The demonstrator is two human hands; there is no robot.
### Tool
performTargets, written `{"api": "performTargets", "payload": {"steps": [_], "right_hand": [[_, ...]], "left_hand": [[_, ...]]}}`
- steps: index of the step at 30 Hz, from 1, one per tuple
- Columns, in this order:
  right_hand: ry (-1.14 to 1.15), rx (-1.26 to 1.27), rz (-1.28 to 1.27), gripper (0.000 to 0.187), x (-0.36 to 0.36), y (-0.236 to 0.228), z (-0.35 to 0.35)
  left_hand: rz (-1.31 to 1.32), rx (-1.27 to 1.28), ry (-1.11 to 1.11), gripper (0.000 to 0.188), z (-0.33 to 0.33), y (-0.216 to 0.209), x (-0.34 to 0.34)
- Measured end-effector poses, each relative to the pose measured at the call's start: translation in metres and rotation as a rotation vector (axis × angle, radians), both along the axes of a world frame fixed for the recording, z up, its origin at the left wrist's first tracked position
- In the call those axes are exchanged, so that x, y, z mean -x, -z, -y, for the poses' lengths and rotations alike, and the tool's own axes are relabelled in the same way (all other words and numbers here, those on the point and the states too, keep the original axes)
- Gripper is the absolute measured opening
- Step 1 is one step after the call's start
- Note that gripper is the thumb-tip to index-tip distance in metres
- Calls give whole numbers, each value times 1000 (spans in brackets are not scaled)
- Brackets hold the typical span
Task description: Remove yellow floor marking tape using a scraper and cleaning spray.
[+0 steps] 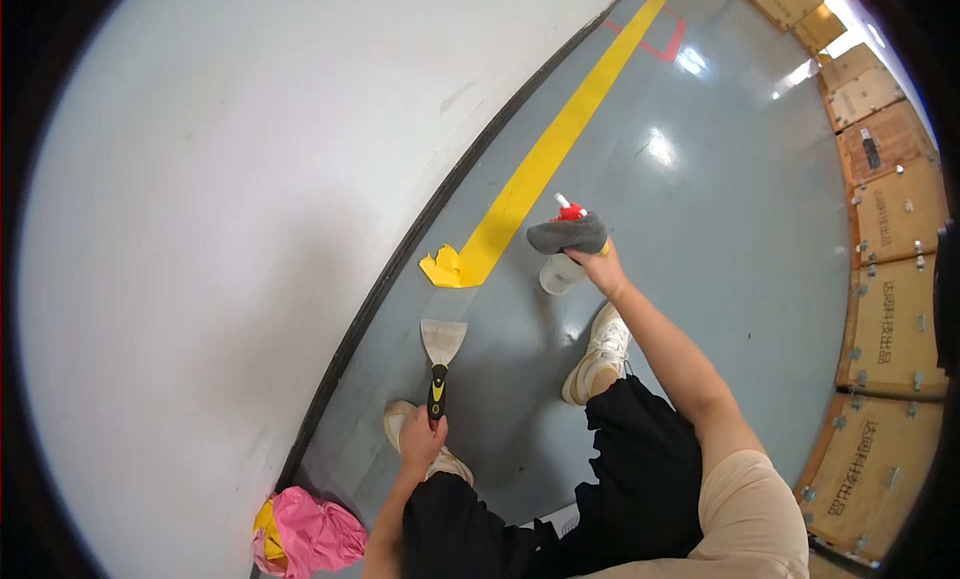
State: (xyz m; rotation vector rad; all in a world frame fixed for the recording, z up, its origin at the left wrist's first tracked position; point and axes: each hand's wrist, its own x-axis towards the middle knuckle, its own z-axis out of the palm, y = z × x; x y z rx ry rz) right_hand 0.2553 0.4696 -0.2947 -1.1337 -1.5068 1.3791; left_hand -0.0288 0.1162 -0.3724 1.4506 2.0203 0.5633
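Observation:
My left hand (423,439) is closed round the black-and-yellow handle of a scraper (443,341), its wide metal blade pointing away from me above the floor. A strip of yellow floor tape (545,164) runs off toward the far right, and its near end (450,269) is peeled up and crumpled just beyond the blade. My right hand (600,267) grips a clear spray bottle (562,275) with a red-and-white spray head. A grey cloth (567,234) bunches over the bottle's upper part at my fingers and hides some of the grip.
A white wall (220,199) with a dark skirting strip (430,204) runs along the left. At its foot lies a pink bag (318,531) with something yellow in it. Wooden crates (895,314) line the right side. Pink tape marks (670,44) lie on the far grey floor.

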Motion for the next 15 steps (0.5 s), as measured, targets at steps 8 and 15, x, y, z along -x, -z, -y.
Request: {"api": "performTargets", "payload": {"steps": [8, 15], "right_hand": [[7, -46, -11, 33, 5, 6, -10], [27, 8, -27, 28, 12, 12, -25]], "left_hand": [[-28, -23, 15, 25, -2, 0, -2], [-23, -46, 7, 24, 2, 4, -2]]}}
